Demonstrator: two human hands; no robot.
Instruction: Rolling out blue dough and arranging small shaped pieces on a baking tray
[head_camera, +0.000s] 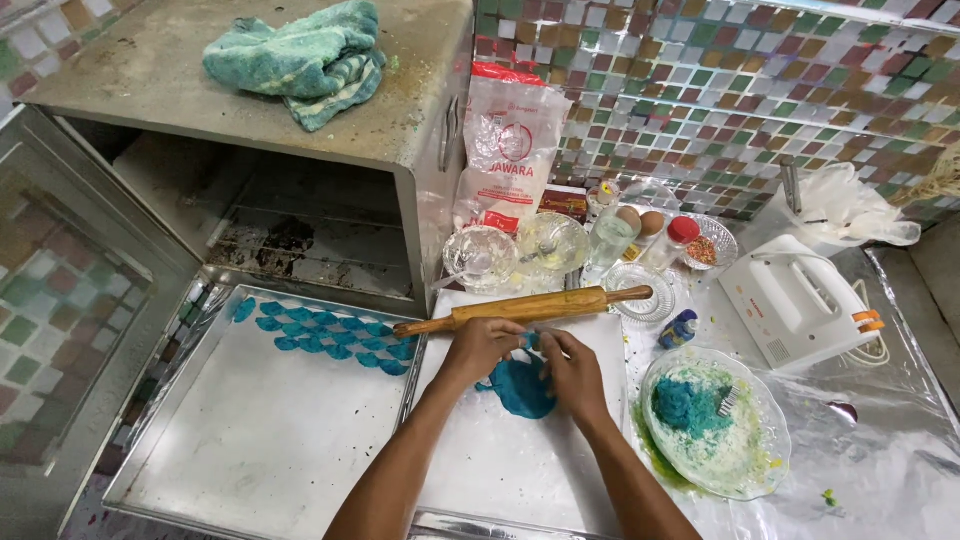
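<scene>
flattened teal dough (522, 390), on white board (500, 460)

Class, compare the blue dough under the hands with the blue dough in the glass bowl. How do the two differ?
The dough on the board is one flattened sheet, touched by both the left hand and right hand; the dough in the bowl is a rough lump, untouched. The board dough is plain blue; the bowl dough lies among pale, greenish crumbs beside a fork. Both share the same teal-blue colour.
</scene>
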